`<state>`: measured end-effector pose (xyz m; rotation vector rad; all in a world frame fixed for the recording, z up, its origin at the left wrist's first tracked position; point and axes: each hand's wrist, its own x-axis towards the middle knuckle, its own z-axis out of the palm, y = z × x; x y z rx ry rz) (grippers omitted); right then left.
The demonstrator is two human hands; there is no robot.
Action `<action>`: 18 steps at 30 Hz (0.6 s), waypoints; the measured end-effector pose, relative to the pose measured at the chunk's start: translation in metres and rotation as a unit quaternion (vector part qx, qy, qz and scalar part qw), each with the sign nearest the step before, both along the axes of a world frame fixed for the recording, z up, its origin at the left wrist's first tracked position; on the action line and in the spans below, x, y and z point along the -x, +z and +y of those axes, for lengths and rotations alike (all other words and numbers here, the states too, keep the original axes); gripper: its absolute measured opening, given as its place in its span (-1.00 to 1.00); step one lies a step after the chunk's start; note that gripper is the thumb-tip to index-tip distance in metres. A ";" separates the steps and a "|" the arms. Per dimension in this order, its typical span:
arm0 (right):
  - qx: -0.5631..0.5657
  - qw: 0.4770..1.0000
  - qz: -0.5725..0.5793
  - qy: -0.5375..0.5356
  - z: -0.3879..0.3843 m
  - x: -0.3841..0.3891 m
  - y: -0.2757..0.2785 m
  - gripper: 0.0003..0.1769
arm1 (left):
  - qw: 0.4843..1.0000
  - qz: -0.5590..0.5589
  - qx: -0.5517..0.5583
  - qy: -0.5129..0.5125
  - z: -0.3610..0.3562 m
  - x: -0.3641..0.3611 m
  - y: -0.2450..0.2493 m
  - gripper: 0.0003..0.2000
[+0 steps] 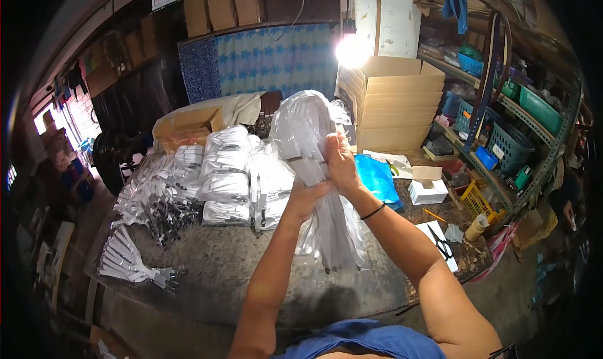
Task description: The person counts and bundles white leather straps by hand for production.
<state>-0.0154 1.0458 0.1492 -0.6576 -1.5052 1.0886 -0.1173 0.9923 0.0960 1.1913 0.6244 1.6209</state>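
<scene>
A bundle of clear plastic bags or strips (304, 123) is held up over the worktable, its top rounded and its lower end hanging down. My left hand (308, 199) is wrapped round the bundle's middle from the left. Slightly higher on the right side, my right hand (341, 164) grips the same bundle, fingers closed. Behind and to the left lie stacked white packets in clear plastic (226, 186). A loose heap of similar packets (166, 196) is farther left, and a fanned bunch (129, 258) rests near the table's front left.
The dark worktable (220, 271) also bears a blue bag (377, 178), a small white box (428, 191), black scissors (443, 246), a pencil (434, 215) and a paper roll (477, 226). Folded cartons (402, 105) stand behind. Shelves with baskets (512, 145) line the right.
</scene>
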 end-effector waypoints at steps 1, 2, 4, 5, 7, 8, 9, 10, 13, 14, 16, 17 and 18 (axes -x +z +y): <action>0.031 0.999 -0.016 0.042 0.000 -0.001 0.002 -0.19 | 1.000 -0.008 -0.019 -0.005 -0.003 -0.001 0.004 -0.48; 0.034 0.998 -0.016 0.041 0.000 0.002 0.003 -0.19 | 0.999 -0.016 -0.036 -0.011 -0.004 -0.001 0.005 -0.48; -0.088 0.985 0.128 0.080 -0.002 0.009 0.003 -0.14 | 1.000 -0.014 -0.017 0.000 -0.002 -0.001 0.001 -0.48; -0.085 0.985 0.128 0.077 -0.001 0.008 0.002 -0.14 | 1.000 -0.011 -0.002 0.013 0.000 0.000 0.001 -0.48; -0.114 0.983 0.098 0.107 -0.004 0.005 0.000 -0.08 | 1.000 -0.006 0.013 0.014 -0.001 0.003 -0.001 -0.48; -0.111 0.983 0.099 0.104 -0.006 0.004 0.001 -0.08 | 1.000 0.000 0.025 0.019 -0.002 0.003 -0.002 -0.49; -0.132 0.982 0.076 0.115 -0.008 0.003 0.002 -0.05 | 0.999 0.001 0.029 0.017 -0.002 0.002 -0.002 -0.49; -0.152 0.979 0.054 0.126 -0.010 0.003 0.004 -0.02 | 1.000 -0.002 0.016 0.026 -0.003 0.001 -0.002 -0.50; -0.128 0.986 -0.094 0.045 -0.004 -0.004 0.000 -0.02 | 0.999 0.036 0.019 0.033 0.000 0.010 -0.010 -0.49; -0.126 0.987 -0.093 0.045 0.000 -0.003 -0.002 -0.02 | 0.996 0.074 0.033 0.031 0.002 0.013 -0.012 -0.48; -0.087 0.980 0.080 0.159 0.008 0.003 -0.006 -0.09 | 0.997 0.066 0.010 0.033 0.003 0.008 -0.012 -0.47; -0.068 0.983 0.127 0.118 0.005 0.006 -0.010 -0.10 | 0.998 0.061 -0.013 0.032 0.001 0.005 -0.011 -0.46; -0.069 0.982 0.129 0.116 0.004 0.009 -0.013 -0.10 | 0.997 0.063 -0.014 0.030 0.002 0.004 -0.011 -0.46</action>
